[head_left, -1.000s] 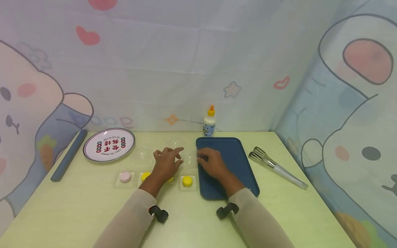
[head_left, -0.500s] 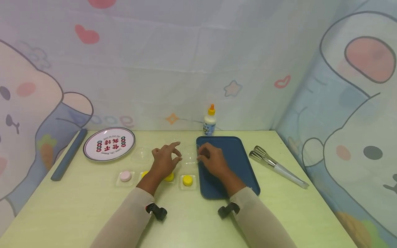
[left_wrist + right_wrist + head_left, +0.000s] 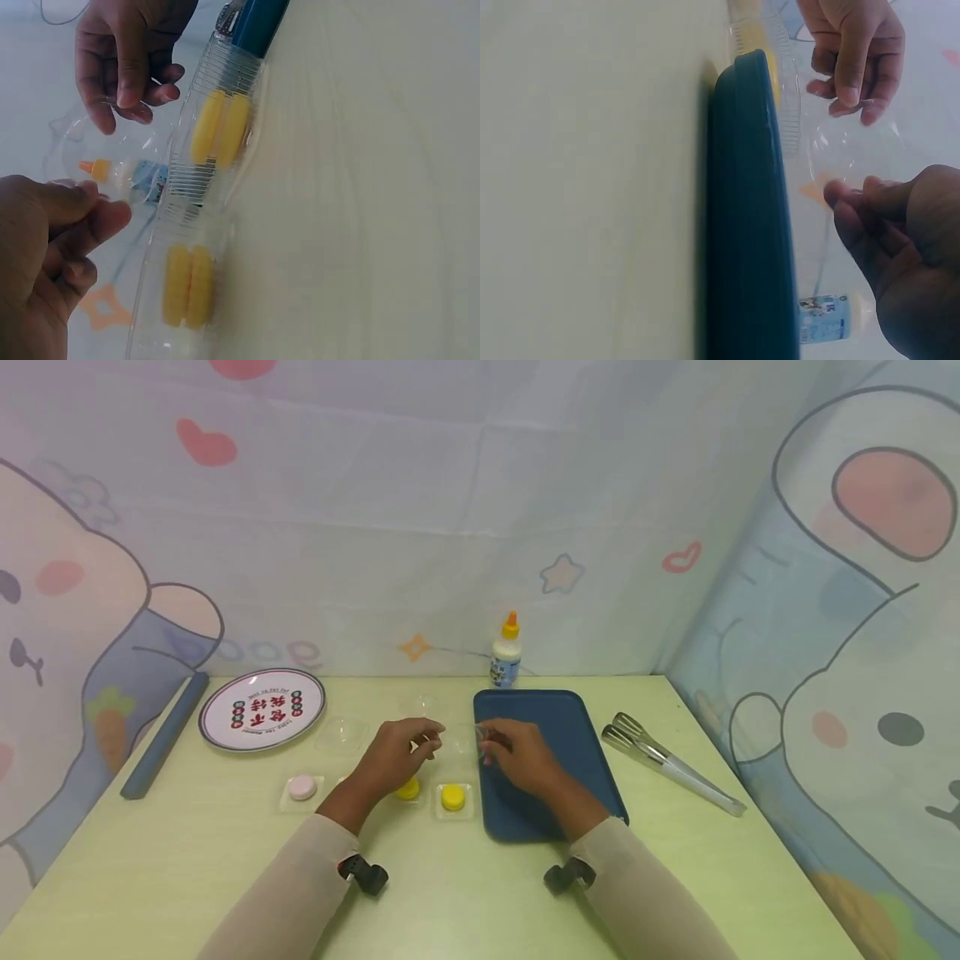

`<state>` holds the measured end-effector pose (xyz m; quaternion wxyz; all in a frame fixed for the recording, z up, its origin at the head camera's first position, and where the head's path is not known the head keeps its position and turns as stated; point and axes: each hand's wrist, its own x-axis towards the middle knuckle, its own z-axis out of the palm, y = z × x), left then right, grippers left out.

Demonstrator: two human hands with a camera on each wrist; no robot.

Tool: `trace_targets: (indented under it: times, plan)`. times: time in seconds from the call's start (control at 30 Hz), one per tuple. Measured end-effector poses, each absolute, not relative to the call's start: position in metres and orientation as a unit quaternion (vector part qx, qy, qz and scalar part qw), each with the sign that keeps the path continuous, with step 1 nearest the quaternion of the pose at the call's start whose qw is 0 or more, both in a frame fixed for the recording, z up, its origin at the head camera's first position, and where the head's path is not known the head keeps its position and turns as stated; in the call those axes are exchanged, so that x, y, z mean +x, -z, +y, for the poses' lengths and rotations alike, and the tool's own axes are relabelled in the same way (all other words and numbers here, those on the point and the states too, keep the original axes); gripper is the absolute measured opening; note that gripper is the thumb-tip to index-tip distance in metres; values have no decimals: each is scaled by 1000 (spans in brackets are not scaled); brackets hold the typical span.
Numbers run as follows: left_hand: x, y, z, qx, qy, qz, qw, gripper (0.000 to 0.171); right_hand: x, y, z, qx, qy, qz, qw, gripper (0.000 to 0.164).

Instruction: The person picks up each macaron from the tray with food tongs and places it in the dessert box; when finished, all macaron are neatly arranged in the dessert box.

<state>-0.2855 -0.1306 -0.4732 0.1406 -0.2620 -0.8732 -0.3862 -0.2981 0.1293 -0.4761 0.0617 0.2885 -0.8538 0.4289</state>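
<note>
Both hands pinch opposite edges of a clear domed plastic lid (image 3: 460, 742), held up above the table. My left hand (image 3: 397, 753) grips its left edge between thumb and fingertips, and my right hand (image 3: 523, 758) grips its right edge over the tray's left side. In the left wrist view the lid (image 3: 105, 146) spans the gap between the two hands. Under and in front of them sit clear ribbed boxes with a yellow macaron (image 3: 407, 788) and another yellow macaron (image 3: 452, 797). A pink macaron (image 3: 302, 788) lies in its box further left. My left forearm hides part of the row.
A dark blue tray (image 3: 555, 752) lies under the right hand, with metal tongs (image 3: 667, 764) to its right. Behind stands a white bottle (image 3: 506, 656) with an orange tip. More clear lids (image 3: 343, 733), a plate (image 3: 262, 739) and a grey-blue roll (image 3: 165, 737) are at left.
The left hand's raised index finger has come down and its fingers now pinch the lid's left edge. Both forearms have swung slightly outward. The tabletop things have stayed put.
</note>
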Motion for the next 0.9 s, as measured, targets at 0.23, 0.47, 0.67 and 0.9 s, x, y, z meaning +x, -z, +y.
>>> trace_targets:
  times: [0.23,0.47,0.67,0.9]
  plan:
    - [-279,472,-135,-284,417,-857,105,21,-290,475,134,292,-453,-841,43,31]
    - [-272,468,-136,-270,449,-848,81,19,-279,469,136,298,-464,-833,44,25]
    - [-264,467,-136,-261,461,-846,66,23,-275,466,136,286,-469,-835,43,17]
    - [-257,471,-138,-274,451,-845,86,22,-265,463,136,253,-454,-854,-8,21]
